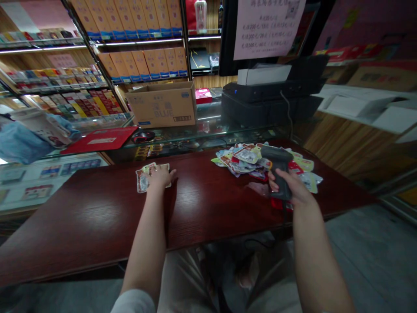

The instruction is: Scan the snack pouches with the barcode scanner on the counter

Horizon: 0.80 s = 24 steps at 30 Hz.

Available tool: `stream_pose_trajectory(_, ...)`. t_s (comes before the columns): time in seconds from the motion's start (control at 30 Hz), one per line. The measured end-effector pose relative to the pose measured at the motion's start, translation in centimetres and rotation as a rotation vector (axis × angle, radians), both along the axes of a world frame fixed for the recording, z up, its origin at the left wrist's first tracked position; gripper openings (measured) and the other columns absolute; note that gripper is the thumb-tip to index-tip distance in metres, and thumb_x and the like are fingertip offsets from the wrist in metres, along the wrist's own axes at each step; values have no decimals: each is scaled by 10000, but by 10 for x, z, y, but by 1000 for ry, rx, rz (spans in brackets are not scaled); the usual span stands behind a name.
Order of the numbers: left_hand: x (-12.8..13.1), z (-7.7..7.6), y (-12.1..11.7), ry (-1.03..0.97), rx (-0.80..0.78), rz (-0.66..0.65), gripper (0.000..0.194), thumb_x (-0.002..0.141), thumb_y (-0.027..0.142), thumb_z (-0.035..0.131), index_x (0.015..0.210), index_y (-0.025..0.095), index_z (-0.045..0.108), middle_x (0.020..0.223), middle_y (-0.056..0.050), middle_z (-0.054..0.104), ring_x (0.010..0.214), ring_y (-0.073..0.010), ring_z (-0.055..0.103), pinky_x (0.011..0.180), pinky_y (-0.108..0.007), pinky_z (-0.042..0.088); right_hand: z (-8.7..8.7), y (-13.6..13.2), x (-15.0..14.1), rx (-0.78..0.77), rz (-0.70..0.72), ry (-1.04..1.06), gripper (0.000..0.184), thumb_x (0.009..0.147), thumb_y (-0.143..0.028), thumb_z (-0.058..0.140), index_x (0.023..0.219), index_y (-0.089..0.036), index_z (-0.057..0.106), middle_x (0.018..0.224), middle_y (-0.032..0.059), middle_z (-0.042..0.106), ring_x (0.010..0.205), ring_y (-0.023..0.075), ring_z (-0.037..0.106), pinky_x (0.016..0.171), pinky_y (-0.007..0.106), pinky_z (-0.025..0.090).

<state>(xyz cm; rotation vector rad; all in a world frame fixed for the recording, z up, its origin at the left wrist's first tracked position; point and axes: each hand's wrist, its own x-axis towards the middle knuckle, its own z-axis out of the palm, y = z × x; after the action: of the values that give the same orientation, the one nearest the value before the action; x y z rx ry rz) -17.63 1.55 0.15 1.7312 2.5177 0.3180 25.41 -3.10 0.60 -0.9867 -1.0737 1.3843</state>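
Note:
My right hand (299, 186) is closed round the handle of a dark grey barcode scanner (276, 157), its head raised over the right part of the table. Beneath and around the scanner lies a loose pile of small flat snack packets (236, 157), coloured white, yellow, red and brown. Over on the left, my left hand (160, 176) lies with its thumb stretched out on a few similar packets (142, 179). Its palm and fingers partly cover them. The scanner's cable hangs down past the table's front edge.
The dark red wooden table (208, 198) meets a glass counter (211, 130) bearing a cardboard box (163, 105), a black printer-like machine (260, 104) and a red folder (99, 140). A computer mouse (143, 137) sits by the folder. Shelves of boxed goods (143, 63) stand behind.

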Motion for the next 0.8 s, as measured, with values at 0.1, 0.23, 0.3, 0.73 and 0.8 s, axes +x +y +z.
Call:
stream_pose_trajectory(0.1,4,-2,1,44,-87,60,574,866,529,506,1271,146,645,1484,-308,461,1424,-536,315,1021,-804,228,-4,7,20,-4,-63,-19,371,740,-524,716,865,-246,503,733,-6,548,494,115,460,415,272,396)
stream_pose_trajectory(0.23,27,-1,2,142,111,-28,540,936,472,429,1285,104,615,1476,-301,468,1432,-490,327,1092,-753,177,-11,15,37,-6,-101,9,390,706,-555,700,857,-244,519,690,-18,525,451,102,412,386,263,361)
stream_pose_trajectory(0.3,52,-1,7,83,196,-192,481,953,423,427,1290,125,599,1436,-255,527,1389,-420,426,1135,-678,210,-14,16,39,1,-121,35,414,680,-565,713,859,-240,529,675,-27,525,428,96,401,371,257,345)
stream_pose_trajectory(0.73,240,10,69,-274,182,-561,571,945,472,506,1373,94,506,1342,-222,586,1261,-311,575,1028,-397,437,-16,54,69,79,-255,-99,365,683,-518,733,863,-215,638,709,31,688,603,183,607,493,279,461)
stream_pose_trajectory(0.8,244,5,73,-254,146,-547,564,924,499,534,1329,107,549,1333,-219,572,1245,-313,585,1014,-391,446,-12,70,74,72,-303,-125,366,659,-496,741,880,-223,641,711,19,689,609,184,607,508,279,466)
